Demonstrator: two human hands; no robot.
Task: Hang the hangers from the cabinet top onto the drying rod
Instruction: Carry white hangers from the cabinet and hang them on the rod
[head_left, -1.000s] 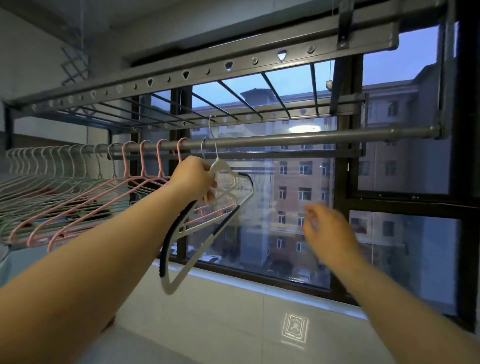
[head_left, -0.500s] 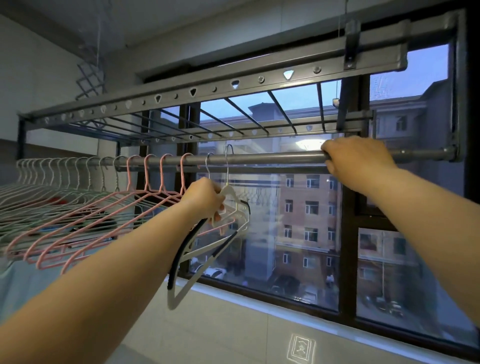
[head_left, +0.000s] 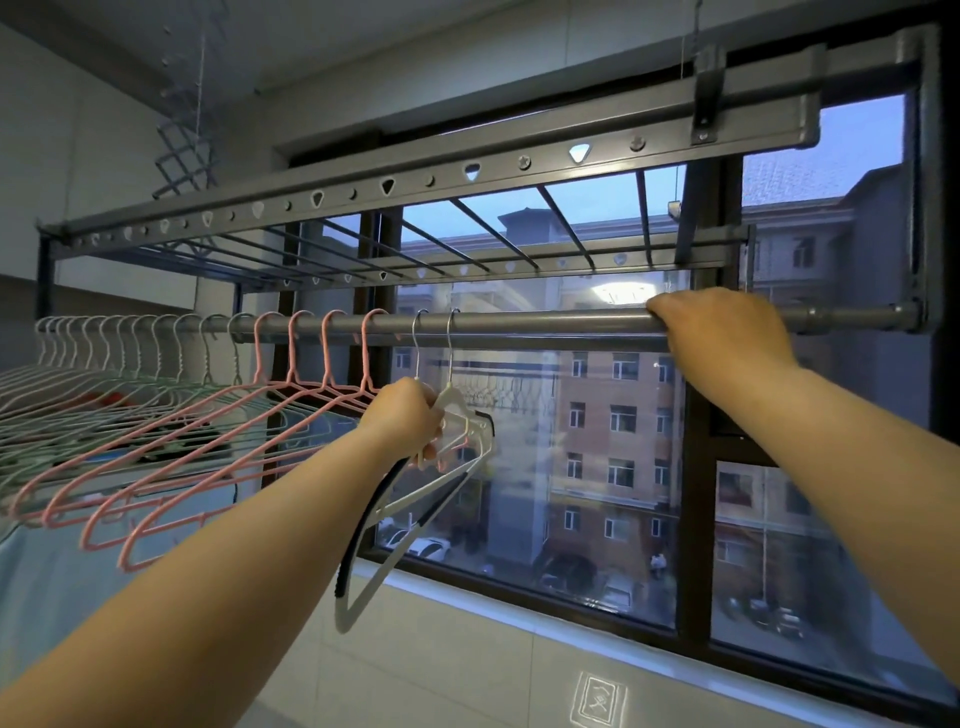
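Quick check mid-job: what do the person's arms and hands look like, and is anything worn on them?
Both are bare. The left hand and right hand wear no gloves, and no ring shows on the parts in view. The left forearm and right forearm show no sleeve, watch or band up to the edge of the picture.

The drying rod (head_left: 545, 325) carries pale hangers (head_left: 122, 358), four pink hangers (head_left: 363, 358) and two white hangers (head_left: 457, 402).
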